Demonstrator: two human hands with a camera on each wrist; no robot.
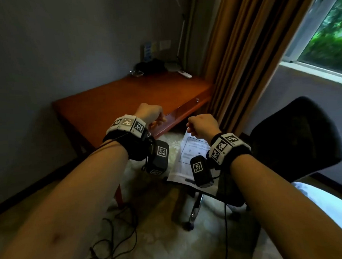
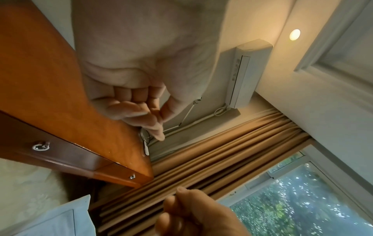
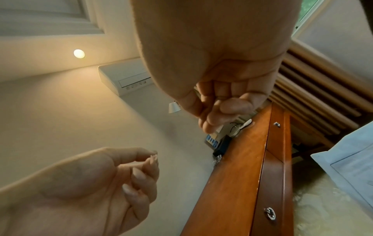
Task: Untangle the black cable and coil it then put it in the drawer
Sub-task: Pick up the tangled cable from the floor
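Note:
The black cable [image 1: 112, 235] lies in a loose tangle on the floor at the lower left, under my left forearm. Both hands are raised in front of the wooden desk [image 1: 125, 96], well above the cable. My left hand [image 1: 154, 118] [image 2: 153, 115] has its fingers curled into the palm, thumb near the index, and holds nothing. My right hand [image 1: 199, 126] [image 3: 218, 111] is curled the same way and empty. The desk's drawer front [image 1: 185, 109] with a small metal knob [image 1: 197, 100] is closed, just beyond my hands.
A black office chair [image 1: 296, 139] stands at the right with a printed sheet [image 1: 194, 151] beside it. Brown curtains [image 1: 241, 57] hang behind the desk's right end. A white remote [image 1: 185, 74] and dark items [image 1: 149, 66] sit at the desk's back. White bedding [image 1: 326, 210] lies lower right.

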